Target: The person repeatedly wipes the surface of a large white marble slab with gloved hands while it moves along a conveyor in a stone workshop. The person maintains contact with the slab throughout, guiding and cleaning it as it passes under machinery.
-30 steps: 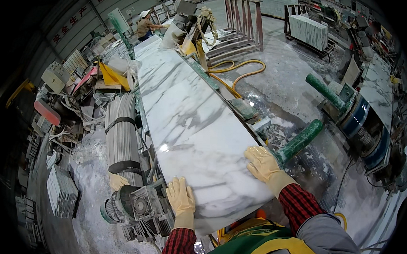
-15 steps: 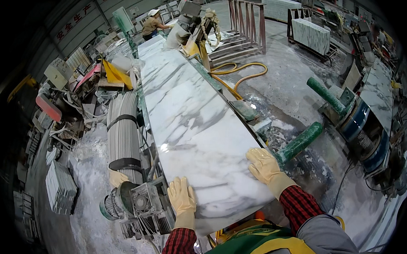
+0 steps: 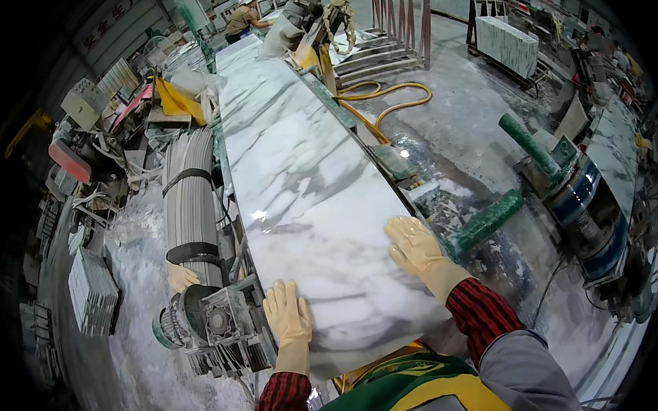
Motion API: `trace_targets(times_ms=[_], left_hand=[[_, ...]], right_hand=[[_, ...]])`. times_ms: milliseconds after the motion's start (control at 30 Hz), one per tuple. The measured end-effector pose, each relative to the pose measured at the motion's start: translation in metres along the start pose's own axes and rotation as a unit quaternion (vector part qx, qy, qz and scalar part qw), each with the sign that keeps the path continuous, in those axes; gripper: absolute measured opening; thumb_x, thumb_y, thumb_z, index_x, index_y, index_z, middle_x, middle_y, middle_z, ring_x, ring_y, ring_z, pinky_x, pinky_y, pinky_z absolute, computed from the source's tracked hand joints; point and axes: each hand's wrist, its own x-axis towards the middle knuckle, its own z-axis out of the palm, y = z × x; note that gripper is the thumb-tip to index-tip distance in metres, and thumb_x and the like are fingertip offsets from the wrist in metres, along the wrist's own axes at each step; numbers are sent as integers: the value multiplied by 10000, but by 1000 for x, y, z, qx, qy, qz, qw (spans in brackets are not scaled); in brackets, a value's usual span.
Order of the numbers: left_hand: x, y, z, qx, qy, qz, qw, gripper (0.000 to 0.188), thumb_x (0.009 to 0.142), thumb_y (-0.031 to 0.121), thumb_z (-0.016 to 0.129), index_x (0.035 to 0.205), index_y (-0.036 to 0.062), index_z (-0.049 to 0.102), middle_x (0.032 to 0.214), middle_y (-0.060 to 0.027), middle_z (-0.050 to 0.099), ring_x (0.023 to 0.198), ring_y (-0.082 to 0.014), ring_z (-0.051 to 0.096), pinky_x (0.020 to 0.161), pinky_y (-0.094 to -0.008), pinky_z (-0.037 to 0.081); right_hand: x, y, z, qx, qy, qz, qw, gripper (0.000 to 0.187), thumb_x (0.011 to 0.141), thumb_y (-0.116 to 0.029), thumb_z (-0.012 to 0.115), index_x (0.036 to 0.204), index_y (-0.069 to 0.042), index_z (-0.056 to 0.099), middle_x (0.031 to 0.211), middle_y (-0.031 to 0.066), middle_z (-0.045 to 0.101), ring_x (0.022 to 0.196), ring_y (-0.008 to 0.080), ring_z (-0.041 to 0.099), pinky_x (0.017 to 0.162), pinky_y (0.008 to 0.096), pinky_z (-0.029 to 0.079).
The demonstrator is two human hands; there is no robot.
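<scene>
Long, glossy, grey-veined white stone slab (image 3: 307, 193), flat and lying lengthwise; smooth cream-gloved left hand (image 3: 289, 321) and right hand (image 3: 421, 255) rest at opposite near edges, each grip apart, fingers extended.

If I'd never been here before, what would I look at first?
Probably the long white slab with grey streaks, running up the middle. The left hand and right hand, in cream gloves, rest flat at its near end. A yellow hose loops on the floor to its right.
</scene>
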Motion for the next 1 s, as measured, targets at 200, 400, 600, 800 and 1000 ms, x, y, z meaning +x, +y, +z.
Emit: trace_targets(times_ms=[200, 400, 600, 800, 1000], left_hand=[[-6, 0, 4, 8, -32, -24, 999, 580, 1087, 303, 640, 1626, 104, 559, 1685, -244, 532, 1535, -506, 472, 1291, -623, 323], [-12, -1, -4, -8, -62, -31, 998, 590, 1087, 283, 646, 1640, 99, 548, 1713, -257, 494, 1564, -523, 435, 1289, -647, 310], [-9, -1, -9, 16, -51, -7, 999, 591, 1046, 293, 676, 1588, 80, 573, 1666, -251, 532, 1516, -509, 478, 1258, -627, 352], [-11, 3, -9, 0, -79, -37, 996, 603, 1094, 321, 629, 1645, 97, 530, 1714, -268, 489, 1564, -519, 444, 1305, -633, 307], [-20, 5, -6, -34, -51, -37, 997, 590, 1105, 316, 623, 1660, 133, 543, 1731, -224, 494, 1600, -481, 416, 1324, -613, 297]], right_hand=[[51, 24, 31, -12, -9, -9, 1000, 514, 1011, -315, 685, 1459, -70, 629, 1547, 156, 621, 1491, 338, 536, 1295, 508, 380], [103, 52, 80, -12, 12, -9, 1000, 582, 1022, -354, 703, 1517, -52, 653, 1599, 180, 641, 1525, 338, 544, 1322, 505, 362], [116, 57, 94, 7, 66, 4, 998, 534, 1011, -358, 697, 1438, -38, 685, 1547, 173, 661, 1504, 360, 551, 1311, 506, 384], [27, 15, 39, 22, 72, 14, 997, 545, 1002, -335, 691, 1444, -15, 681, 1535, 196, 660, 1472, 397, 571, 1282, 526, 422], [-120, -43, -25, 69, 22, 113, 991, 536, 975, -220, 702, 1469, -12, 675, 1540, 239, 651, 1430, 473, 587, 1263, 571, 426]])
